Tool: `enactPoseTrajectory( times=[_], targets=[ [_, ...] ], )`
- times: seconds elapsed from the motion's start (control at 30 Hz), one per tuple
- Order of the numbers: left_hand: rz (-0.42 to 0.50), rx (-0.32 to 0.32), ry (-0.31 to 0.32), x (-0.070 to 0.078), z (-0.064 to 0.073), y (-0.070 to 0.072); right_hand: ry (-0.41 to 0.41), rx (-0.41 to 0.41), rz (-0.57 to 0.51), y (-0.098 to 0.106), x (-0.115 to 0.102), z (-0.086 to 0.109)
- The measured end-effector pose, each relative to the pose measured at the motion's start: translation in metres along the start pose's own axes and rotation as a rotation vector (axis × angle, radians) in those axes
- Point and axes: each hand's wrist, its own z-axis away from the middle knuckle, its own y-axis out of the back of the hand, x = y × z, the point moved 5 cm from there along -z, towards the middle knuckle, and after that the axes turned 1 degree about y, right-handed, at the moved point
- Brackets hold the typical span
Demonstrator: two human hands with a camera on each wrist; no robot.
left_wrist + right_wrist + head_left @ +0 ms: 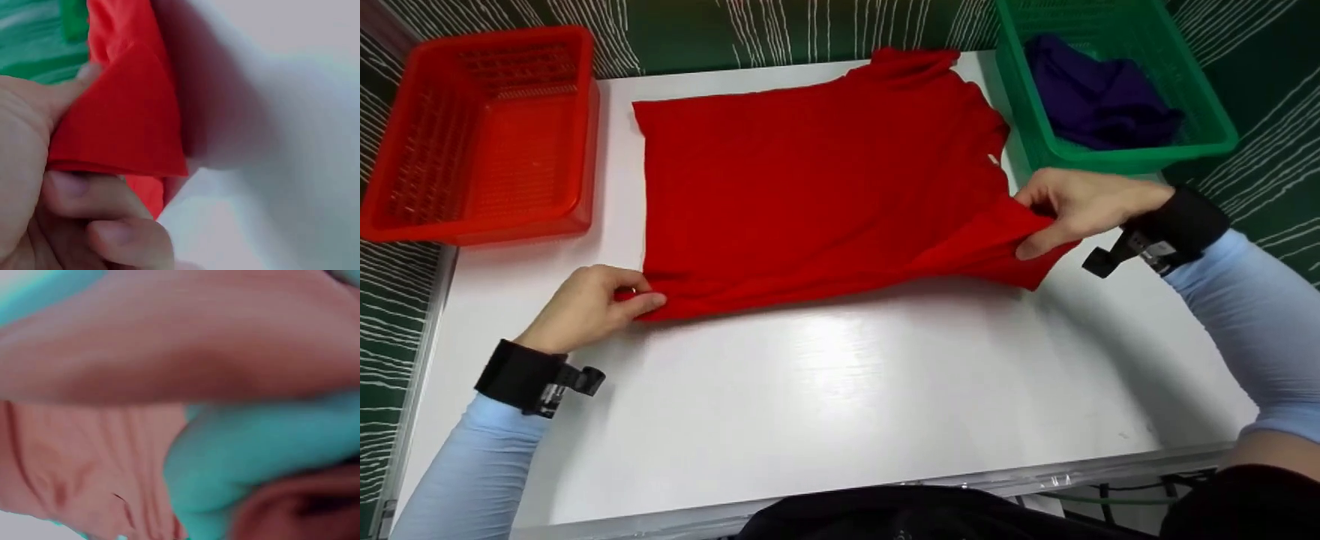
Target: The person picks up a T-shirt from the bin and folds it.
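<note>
Red shirt lies across the white surface, its near side pinched by the fingers of the left hand and right hand, best drawn evenly taut between them to smooth its creases.

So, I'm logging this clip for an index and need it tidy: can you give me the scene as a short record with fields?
Main item: red garment, spread out with some creases
Surface: white table
Left hand: pinches the garment's near left corner
Right hand: grips the garment's near right part
Left side: red basket
Far right: green basket
In green basket: purple cloth, bunched up
View quality: right wrist view blurred
</note>
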Motion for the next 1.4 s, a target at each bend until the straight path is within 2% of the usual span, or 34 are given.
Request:
enactPoseTrajectory(
  times=[0.07, 0.17, 0.3, 0.4, 0.47, 0.53, 0.67, 0.73, 0.83, 0.9, 0.97, 1.03, 1.1, 1.2, 1.27, 1.33, 1.4],
  targets=[
    [0.139, 0.018, 0.029, -0.003, 0.002, 0.006, 0.027, 0.046, 0.026, 0.009, -0.001, -0.004],
    [0.336, 0.096, 0.073, -0.003, -0.003, 0.016, 0.026, 0.193, 0.133, 0.029, 0.003, -0.013],
    [0.493, 0.305, 0.103, -0.003, -0.025, 0.027, -0.066, 0.401, 0.303, 0.06, 0.012, -0.026],
    [0.586, 0.448, 0.135, -0.005, -0.046, 0.032, -0.114, 0.503, 0.413, 0.082, 0.014, -0.042],
    [0.597, 0.513, 0.165, -0.006, -0.058, 0.036, -0.13, 0.566, 0.477, 0.096, 0.015, -0.054],
    [0.574, 0.562, 0.193, -0.008, -0.07, 0.038, -0.152, 0.614, 0.496, 0.108, 0.018, -0.068],
    [0.483, 0.606, 0.258, -0.014, -0.092, 0.039, -0.21, 0.706, 0.366, 0.123, 0.035, -0.095],
    [0.475, 0.605, 0.303, -0.019, -0.102, 0.036, -0.243, 0.748, 0.287, 0.125, 0.046, -0.106],
    [0.501, 0.552, 0.366, -0.024, -0.113, 0.027, -0.262, 0.804, 0.331, 0.122, 0.059, -0.116],
    [0.497, 0.439, 0.408, -0.022, -0.115, 0.016, -0.276, 0.816, 0.415, 0.114, 0.065, -0.118],
    [0.467, 0.299, 0.433, -0.019, -0.112, 0.003, -0.271, 0.8, 0.51, 0.098, 0.064, -0.114],
    [0.405, 0.18, 0.444, -0.019, -0.105, -0.006, -0.295, 0.744, 0.536, 0.076, 0.061, -0.105],
    [0.341, 0.126, 0.457, -0.023, -0.094, -0.009, -0.345, 0.666, 0.56, 0.052, 0.058, -0.09],
    [0.301, 0.116, 0.488, -0.035, -0.073, -0.007, -0.483, 0.542, 0.577, 0.022, 0.063, -0.061],
    [0.288, 0.11, 0.504, -0.042, -0.058, -0.005, -0.57, 0.498, 0.592, 0.01, 0.071, -0.042],
    [0.288, 0.091, 0.509, -0.047, -0.045, -0.004, -0.625, 0.472, 0.574, 0.003, 0.079, -0.025],
    [0.272, 0.087, 0.496, -0.05, -0.035, -0.004, -0.63, 0.448, 0.543, -0.001, 0.086, -0.013]
  ],
)
